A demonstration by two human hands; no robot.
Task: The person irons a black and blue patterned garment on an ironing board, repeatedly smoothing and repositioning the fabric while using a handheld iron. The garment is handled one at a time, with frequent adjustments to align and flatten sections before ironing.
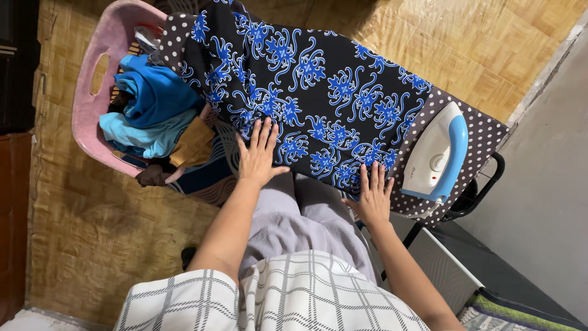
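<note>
A black cloth with a blue floral print lies spread over a polka-dot ironing board. My left hand rests flat on the cloth's near edge, fingers apart. Flat on the cloth too, closer to the board's right end, is my right hand, just left of a white and blue iron. The iron lies on the board's end, touched by neither hand. Both hands hold nothing.
A pink laundry basket with blue, teal and brown clothes stands at the left on a woven mat floor. A grey wall runs along the right. The board's black legs show under its right end.
</note>
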